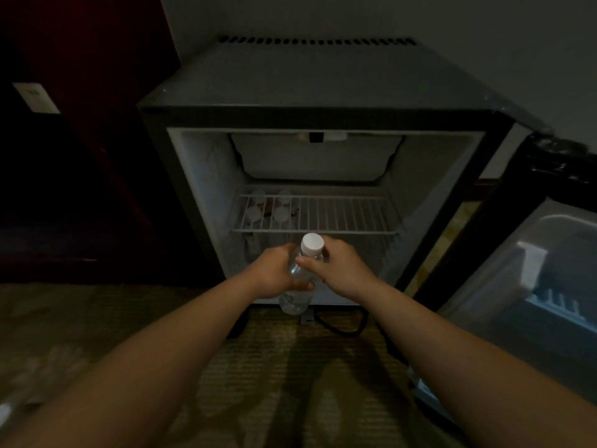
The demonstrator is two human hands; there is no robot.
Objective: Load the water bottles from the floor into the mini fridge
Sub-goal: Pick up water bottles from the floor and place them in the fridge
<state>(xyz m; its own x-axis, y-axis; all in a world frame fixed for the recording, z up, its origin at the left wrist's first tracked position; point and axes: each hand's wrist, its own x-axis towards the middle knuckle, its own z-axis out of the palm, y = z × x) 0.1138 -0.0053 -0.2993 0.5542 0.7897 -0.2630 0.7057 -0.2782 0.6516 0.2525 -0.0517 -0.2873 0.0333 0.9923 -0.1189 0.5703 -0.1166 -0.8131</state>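
1 mini fridge (323, 79), door (533, 286) open on the rt, 1 wire shelf (339, 215). 4 white-capped bottles (281, 215) show thru its wires, back left. 1 water bottle (297, 302) upright in front of the opening: left hand (274, 273) grips its body, right hand (339, 270) pinches its neck. Patterned carpet (97, 318), grey wall (484, 43)

Fridge (323, 82) front open, door (549, 253) swung out to the right. Wire shelf (339, 215) spans the middle; bottles (268, 208) crowd its left end, right side free.

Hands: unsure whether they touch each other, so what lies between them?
The water bottle; head view shows left hand and right hand gripping opposite sides.
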